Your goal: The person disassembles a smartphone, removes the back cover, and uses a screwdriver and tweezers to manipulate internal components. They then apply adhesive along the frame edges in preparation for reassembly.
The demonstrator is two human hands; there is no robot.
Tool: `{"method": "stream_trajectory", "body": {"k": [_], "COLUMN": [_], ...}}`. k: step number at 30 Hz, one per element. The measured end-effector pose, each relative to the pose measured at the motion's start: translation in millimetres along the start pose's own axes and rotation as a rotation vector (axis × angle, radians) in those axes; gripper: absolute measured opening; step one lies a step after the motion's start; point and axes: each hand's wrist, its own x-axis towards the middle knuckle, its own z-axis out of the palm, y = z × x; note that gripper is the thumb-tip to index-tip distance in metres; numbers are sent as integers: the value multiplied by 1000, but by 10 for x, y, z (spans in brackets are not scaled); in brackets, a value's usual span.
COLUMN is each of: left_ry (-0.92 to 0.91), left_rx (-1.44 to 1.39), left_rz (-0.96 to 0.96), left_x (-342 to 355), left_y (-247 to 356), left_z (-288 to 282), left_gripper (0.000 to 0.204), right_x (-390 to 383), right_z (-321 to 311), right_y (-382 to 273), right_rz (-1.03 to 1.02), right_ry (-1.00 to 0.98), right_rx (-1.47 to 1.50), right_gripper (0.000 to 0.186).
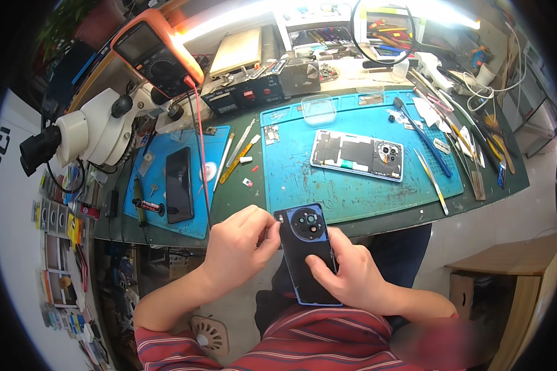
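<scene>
In my right hand is a phone back cover, black on the face toward me with a blue rim and a round camera ring. My right thumb lies across that face, and the fingers wrap round the right edge. My left hand is closed in a pinch at the cover's upper left corner, beside a small pale spot. Whatever those fingertips pinch is hidden. Beyond the cover, an opened phone lies on the blue mat, its inner parts showing.
A dark phone lies on a smaller blue mat at left, by a microscope and an orange multimeter. Tweezers, a blue-handled brush and a clear plastic box rest on the large mat. More tools crowd the right side.
</scene>
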Motion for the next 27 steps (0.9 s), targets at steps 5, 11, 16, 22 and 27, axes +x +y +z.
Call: {"method": "stream_trajectory", "body": {"k": [5, 11, 16, 22, 27], "left_ry": [43, 83, 89, 62, 37], "left_rx": [256, 187, 118, 71, 11], "left_rz": [337, 457, 455, 432, 481], "left_x": [1, -11, -42, -95, -116], "left_y": [-18, -83, -122, -60, 2], "left_z": [-5, 5, 15, 78, 135], "left_gripper": [19, 24, 27, 26, 26], "right_x": [67, 101, 120, 165, 195], "right_z": [13, 57, 63, 78, 73], "right_y": [55, 6, -41, -49, -5], "right_rz": [-33, -41, -40, -52, -73], "right_ry": [67, 123, 139, 203, 279], "right_rx": [151, 194, 180, 142, 123], "right_gripper": [43, 42, 43, 42, 42]}}
